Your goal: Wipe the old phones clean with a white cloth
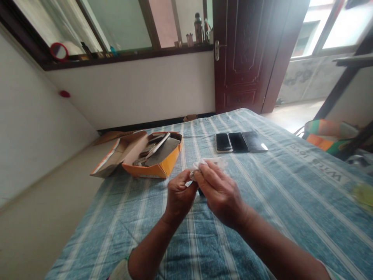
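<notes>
My left hand [182, 194] is closed, thumb on top, on what looks like a phone [201, 192]. Only a small dark part of it shows below the fingers; the rest is covered. Bunched under the fingers of my right hand [220, 194] is a crumpled white tissue [198, 166], pressed against the held thing. A pale, blurred part shows beyond the right fingertips; I cannot tell whether it is tissue or phone. Both hands meet above the bed, in front of a row of phones: a left one [223, 142], a middle one [239, 142] and a right one [255, 141], lying flat.
An open orange cardboard box [148, 171] with several phones inside stands on the left, its lid [116, 155] folded out. The blue striped bedsheet [256, 217] lies beneath everything. Behind are a dark red door [247, 58] and a windowsill [131, 56] holding a flask [198, 29].
</notes>
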Demonstrator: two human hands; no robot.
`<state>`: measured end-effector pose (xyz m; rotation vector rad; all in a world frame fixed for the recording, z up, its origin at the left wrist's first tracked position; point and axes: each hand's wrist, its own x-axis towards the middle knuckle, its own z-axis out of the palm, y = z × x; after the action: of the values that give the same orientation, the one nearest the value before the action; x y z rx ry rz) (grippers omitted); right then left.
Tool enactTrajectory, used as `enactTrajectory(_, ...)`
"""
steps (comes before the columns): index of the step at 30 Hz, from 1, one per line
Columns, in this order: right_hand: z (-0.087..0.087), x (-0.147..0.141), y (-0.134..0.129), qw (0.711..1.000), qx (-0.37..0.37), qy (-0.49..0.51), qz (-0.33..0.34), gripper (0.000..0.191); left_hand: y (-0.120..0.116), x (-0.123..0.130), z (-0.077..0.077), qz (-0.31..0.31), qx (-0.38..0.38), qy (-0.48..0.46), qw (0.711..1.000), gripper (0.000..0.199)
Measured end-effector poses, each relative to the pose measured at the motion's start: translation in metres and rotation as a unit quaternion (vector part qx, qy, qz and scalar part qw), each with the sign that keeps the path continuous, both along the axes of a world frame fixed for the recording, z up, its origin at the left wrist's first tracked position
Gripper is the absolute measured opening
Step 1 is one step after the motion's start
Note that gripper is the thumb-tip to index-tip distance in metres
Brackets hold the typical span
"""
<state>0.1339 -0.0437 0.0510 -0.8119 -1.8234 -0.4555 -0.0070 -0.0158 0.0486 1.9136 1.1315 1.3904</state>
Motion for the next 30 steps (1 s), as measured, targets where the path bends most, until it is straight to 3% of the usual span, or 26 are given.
enactTrajectory(4, 0.002, 0.006, 0.003, 1.0, -0.009, 0.013, -0.009, 0.025, 0.001, 0.0, 0.002, -0.009, 0.005, 0.012, 1.0, 0.017)
enactTrajectory(10, -0.001, 0.021, 0.015, 0.992, -0.056, 0.114, -0.003, 0.028, 0.002, 0.0, 0.004, -0.003, 0.001, 0.018, 1.0, 0.014)
enactTrajectory(16, -0.007, 0.027, 0.022, 0.962, -0.151, 0.228, 0.02, 0.031, 0.003, -0.002, 0.001, 0.007, 0.002, 0.02, 1.0, 0.015)
enactTrajectory(22, -0.006, 0.019, 0.022, 0.925, -0.184, 0.325, 0.069, 0.025, 0.004, -0.002, 0.0, 0.005, 0.006, 0.026, 1.0, 0.013)
enactTrajectory(30, -0.023, 0.018, 0.027, 0.898, -0.287, 0.322, 0.088, 0.023, 0.004, -0.004, -0.003, 0.017, 0.01, 0.044, 0.999, 0.013)
